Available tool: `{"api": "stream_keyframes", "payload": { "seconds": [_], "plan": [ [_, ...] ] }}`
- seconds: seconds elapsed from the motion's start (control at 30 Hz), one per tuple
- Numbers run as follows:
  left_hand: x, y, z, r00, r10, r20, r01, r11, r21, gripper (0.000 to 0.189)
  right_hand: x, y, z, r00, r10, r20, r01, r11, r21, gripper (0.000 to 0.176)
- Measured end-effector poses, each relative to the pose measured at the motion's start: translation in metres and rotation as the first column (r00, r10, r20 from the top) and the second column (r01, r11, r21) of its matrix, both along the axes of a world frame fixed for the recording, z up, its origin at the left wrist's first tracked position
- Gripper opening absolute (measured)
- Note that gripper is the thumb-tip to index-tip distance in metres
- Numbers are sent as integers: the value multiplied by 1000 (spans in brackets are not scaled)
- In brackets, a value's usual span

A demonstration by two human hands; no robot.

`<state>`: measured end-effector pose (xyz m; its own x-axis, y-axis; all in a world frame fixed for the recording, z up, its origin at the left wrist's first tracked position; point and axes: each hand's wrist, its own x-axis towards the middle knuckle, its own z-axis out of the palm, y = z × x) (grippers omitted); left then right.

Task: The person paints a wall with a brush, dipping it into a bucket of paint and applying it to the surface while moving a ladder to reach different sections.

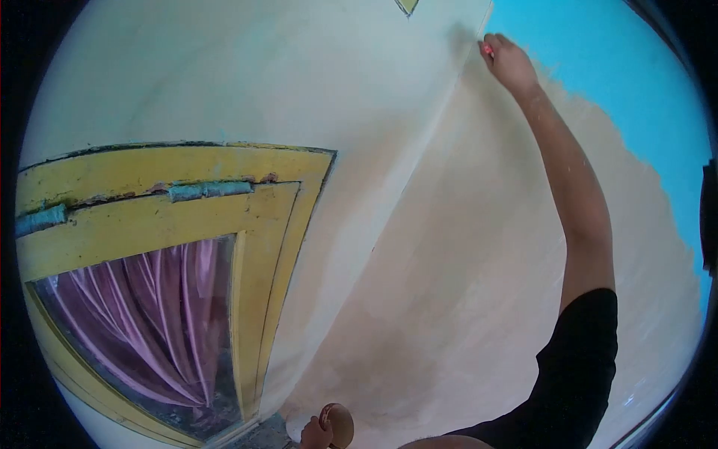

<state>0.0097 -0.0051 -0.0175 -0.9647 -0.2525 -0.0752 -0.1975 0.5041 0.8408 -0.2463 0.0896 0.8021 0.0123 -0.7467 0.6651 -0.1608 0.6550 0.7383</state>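
High on the wall, my right hand (pixel 510 63) is closed around a paintbrush (pixel 488 50), of which only a bit of red handle shows. Its bristles are hidden by the hand. The hand is at the corner line where the pale wall (pixel 299 82) meets the beige wall (pixel 464 247), beside a bright blue painted area (pixel 598 52) with a ragged lower edge. Down at the bottom edge, my left hand (pixel 317 434) grips a small round brown container (pixel 341 425). What is inside the container cannot be made out.
At left, a yellow wooden window frame (pixel 269 299) with chipped edges and blue-green hinges (pixel 211 191) surrounds glass with a purple curtain (pixel 164 314) behind it. A small yellow-edged corner (pixel 407 6) shows at the top. A dark object (pixel 709 217) stands at the right edge.
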Motion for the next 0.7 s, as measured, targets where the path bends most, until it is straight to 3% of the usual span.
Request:
{"api": "stream_keyframes", "payload": {
  "seconds": [0.07,0.17,0.27,0.33,0.4,0.47,0.53,0.6,0.63,0.67,0.7],
  "plan": [
    [3,-14,30,989,-135,55,133,990,37,46,-8,4,26,970,-218,-104,208,973,-98,20],
    [3,-10,37,994,-88,63,89,996,-8,46,-38,18,28,958,-272,-86,274,962,1,17],
    [2,-10,31,993,-82,87,82,997,0,44,-50,15,-29,930,-296,218,266,951,159,17],
    [1,-9,30,991,-99,92,100,995,-5,44,-41,13,-91,924,-142,354,56,969,241,13],
    [2,-14,34,988,-118,96,120,993,-19,43,-18,6,-137,848,-57,527,-34,986,161,14],
    [1,-16,46,990,-108,93,106,994,22,43,5,-5,-150,810,-113,576,41,990,136,20],
    [5,-9,48,998,-29,54,29,1000,5,42,14,-13,-147,573,-140,808,318,946,-62,24],
    [8,-11,54,999,48,25,-48,999,-15,42,-12,-2,-113,713,-250,655,295,954,43,28],
    [5,-18,62,994,-33,102,32,999,13,42,-22,1,-89,783,-266,563,287,956,52,28],
    [4,-22,66,977,-115,177,108,993,49,42,-31,3,-60,795,-173,581,250,967,-54,27],
    [5,-22,66,977,-112,180,103,993,55,42,-39,8,-25,871,-145,469,183,982,-35,25]
  ]
}}
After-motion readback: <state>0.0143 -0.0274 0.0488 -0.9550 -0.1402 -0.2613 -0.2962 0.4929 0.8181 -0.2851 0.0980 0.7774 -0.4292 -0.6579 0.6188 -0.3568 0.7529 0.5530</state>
